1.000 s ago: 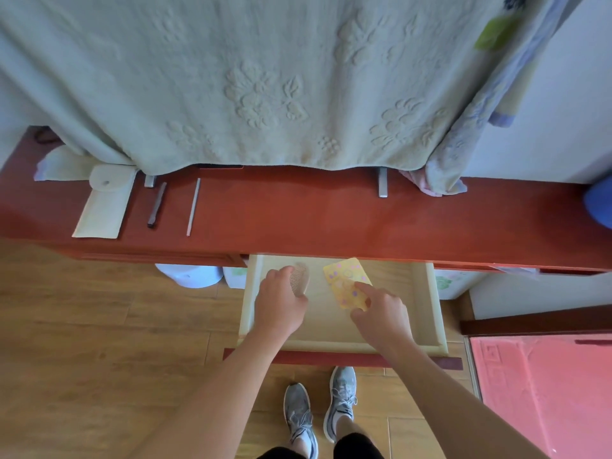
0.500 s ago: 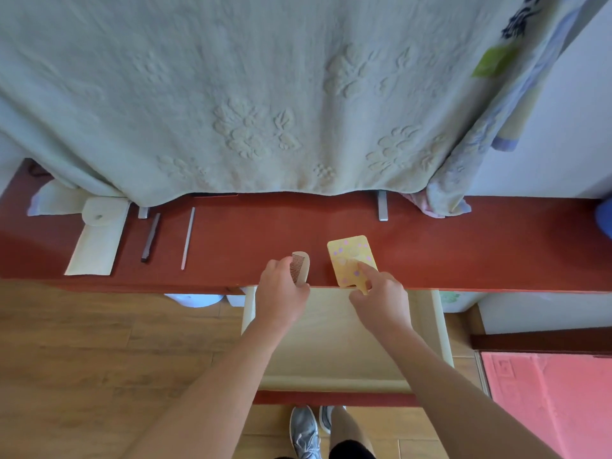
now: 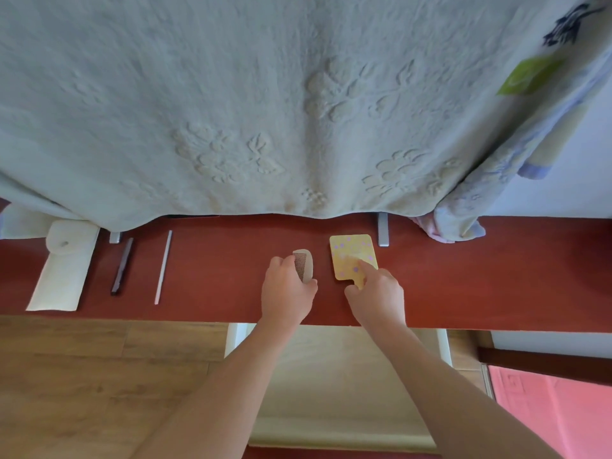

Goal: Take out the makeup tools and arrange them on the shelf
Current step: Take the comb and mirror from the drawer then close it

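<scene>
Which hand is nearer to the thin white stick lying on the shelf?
Left. The left hand holds the comb just right of the white stick; the right hand is farther right, on the yellow mirror.

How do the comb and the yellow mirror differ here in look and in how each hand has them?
The comb is small, beige and rounded, with fine teeth; the yellow mirror is wider, squarish, dotted purple, with a short handle. The left hand wraps the comb's lower end; the right hand lays a forefinger on the mirror's face, its handle mostly hidden. Both are over the red shelf, side by side, apart.
</scene>
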`<state>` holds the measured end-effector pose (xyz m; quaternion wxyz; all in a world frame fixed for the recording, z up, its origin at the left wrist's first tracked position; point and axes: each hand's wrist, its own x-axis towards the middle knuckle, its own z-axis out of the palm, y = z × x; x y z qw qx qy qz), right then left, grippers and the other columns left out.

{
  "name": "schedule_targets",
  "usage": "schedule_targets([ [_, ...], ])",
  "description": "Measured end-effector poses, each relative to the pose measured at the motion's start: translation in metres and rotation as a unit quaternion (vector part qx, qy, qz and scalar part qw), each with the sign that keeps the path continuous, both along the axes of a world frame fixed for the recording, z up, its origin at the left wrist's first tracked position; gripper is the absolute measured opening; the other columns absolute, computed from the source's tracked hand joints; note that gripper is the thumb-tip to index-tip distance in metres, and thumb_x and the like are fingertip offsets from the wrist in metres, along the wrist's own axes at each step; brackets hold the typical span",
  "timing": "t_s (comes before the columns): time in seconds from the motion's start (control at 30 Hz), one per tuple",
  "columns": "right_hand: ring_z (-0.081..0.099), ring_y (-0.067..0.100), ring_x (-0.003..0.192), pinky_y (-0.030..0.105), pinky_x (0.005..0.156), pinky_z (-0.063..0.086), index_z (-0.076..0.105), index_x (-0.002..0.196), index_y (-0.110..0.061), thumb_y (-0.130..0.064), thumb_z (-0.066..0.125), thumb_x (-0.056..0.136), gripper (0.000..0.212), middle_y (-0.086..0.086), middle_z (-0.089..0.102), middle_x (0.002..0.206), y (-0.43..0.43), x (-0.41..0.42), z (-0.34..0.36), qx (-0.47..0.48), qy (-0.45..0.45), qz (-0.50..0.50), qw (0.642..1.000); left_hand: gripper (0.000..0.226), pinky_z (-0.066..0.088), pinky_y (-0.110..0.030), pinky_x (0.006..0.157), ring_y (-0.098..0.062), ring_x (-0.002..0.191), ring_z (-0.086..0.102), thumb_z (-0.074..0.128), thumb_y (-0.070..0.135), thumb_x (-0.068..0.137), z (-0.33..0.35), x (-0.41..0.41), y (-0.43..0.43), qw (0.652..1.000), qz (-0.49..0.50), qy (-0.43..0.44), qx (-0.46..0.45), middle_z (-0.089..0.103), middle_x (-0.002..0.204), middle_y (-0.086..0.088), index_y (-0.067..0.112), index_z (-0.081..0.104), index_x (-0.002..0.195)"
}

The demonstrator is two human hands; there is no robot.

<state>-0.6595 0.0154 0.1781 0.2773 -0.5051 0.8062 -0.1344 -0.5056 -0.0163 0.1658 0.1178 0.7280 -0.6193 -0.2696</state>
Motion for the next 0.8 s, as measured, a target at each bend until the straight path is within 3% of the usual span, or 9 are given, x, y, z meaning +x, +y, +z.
schedule_targets([
  [0.17,0.059,0.027,0.089,0.031,0.077,0.047,0.052,0.135,-0.024,-0.017,0.053,0.081,0.054,0.006,0.057,0.104,-0.012,0.002,-0.003,0.008,0.008,0.011,1.000,0.053,0.054,-0.037,0.076,-0.025,0.096,0.063,0.075,0.040,0.081,0.000,-0.006,-0.008,0.999,-0.006,-0.031,-0.002,0.053,0.108,-0.001,0.014,0.058,0.125],
  [0.53,0.060,0.029,0.098,0.031,0.079,0.046,0.046,0.140,-0.019,-0.015,0.052,0.084,0.056,0.008,0.055,0.115,-0.018,0.001,-0.008,0.022,0.007,0.034,0.999,0.056,0.054,-0.037,0.080,-0.027,0.096,0.064,0.079,0.041,0.079,-0.001,-0.011,-0.013,1.000,-0.004,-0.019,-0.001,0.054,0.108,-0.002,0.014,0.059,0.125],
  [0.8,0.059,0.025,0.096,0.031,0.081,0.047,0.048,0.138,-0.018,-0.025,0.059,0.088,0.052,0.005,0.057,0.108,-0.017,-0.008,-0.007,0.019,-0.003,0.058,0.998,0.058,0.052,-0.036,0.080,-0.026,0.095,0.062,0.082,0.041,0.075,-0.001,-0.005,-0.011,1.000,-0.005,0.008,0.004,0.053,0.103,-0.001,0.013,0.059,0.121],
])
